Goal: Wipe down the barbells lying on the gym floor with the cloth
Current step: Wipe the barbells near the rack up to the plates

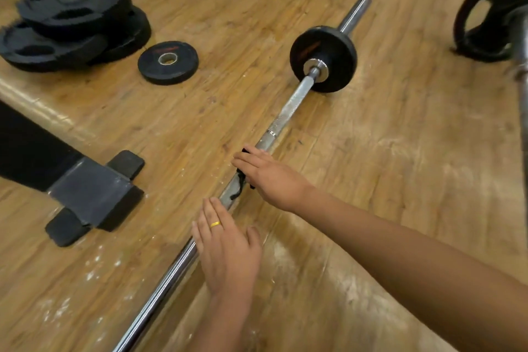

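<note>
Cloth (242,181) mostly hidden, only black scraps peeking from under the right hand (270,177), pressed with nearly straight fingers onto the barbell (287,111) lying on the wooden floor (400,151). Left hand (228,251) lower on the same barbell, fingers flat across it, thumb on the other side, not clenched, with a gold ring (215,224). Near end of the barbell cut off by the frame edge. Left of the barbell: stacked plates (71,20), one small plate (168,62), a dark equipment base (91,194). Right of the barbell, blurred and cut off: another plate (491,14).
</note>
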A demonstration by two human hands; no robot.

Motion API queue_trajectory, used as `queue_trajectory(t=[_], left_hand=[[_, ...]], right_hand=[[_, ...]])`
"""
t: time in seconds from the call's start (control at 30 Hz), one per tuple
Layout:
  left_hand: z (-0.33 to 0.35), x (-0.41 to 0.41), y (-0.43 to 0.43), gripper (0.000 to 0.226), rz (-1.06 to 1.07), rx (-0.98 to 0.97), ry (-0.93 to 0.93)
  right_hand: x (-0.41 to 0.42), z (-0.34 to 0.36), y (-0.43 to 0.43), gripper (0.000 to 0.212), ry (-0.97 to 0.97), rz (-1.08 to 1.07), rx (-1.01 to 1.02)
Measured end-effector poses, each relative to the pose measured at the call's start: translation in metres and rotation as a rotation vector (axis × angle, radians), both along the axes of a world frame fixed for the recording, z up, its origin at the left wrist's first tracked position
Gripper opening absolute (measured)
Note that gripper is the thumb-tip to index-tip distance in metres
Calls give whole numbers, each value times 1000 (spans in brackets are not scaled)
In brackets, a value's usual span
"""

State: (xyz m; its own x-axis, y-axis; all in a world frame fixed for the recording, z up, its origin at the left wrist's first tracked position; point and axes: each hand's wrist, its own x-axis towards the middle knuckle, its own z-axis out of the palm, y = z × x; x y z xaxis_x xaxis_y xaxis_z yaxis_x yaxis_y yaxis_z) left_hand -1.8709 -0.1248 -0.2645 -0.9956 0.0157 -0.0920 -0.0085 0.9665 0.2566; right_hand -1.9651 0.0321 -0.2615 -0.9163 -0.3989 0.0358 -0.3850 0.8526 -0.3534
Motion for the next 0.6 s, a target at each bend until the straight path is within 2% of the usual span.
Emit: queue_trajectory(t=[0.17, 0.3, 0.5, 0.6], left_hand=[[12, 7, -2, 92, -20, 64, -44], [14, 14, -7, 93, -46, 94, -43], [34, 9, -11, 78, -73, 263, -100], [35, 12, -11, 81, -140, 214, -84]], right_hand=[[1, 4, 3, 56, 3, 29, 34], [-9, 4, 11, 45, 13, 0, 6], [28, -7, 12, 46, 108, -85, -75], [19, -2, 32, 46, 116, -49, -16]])
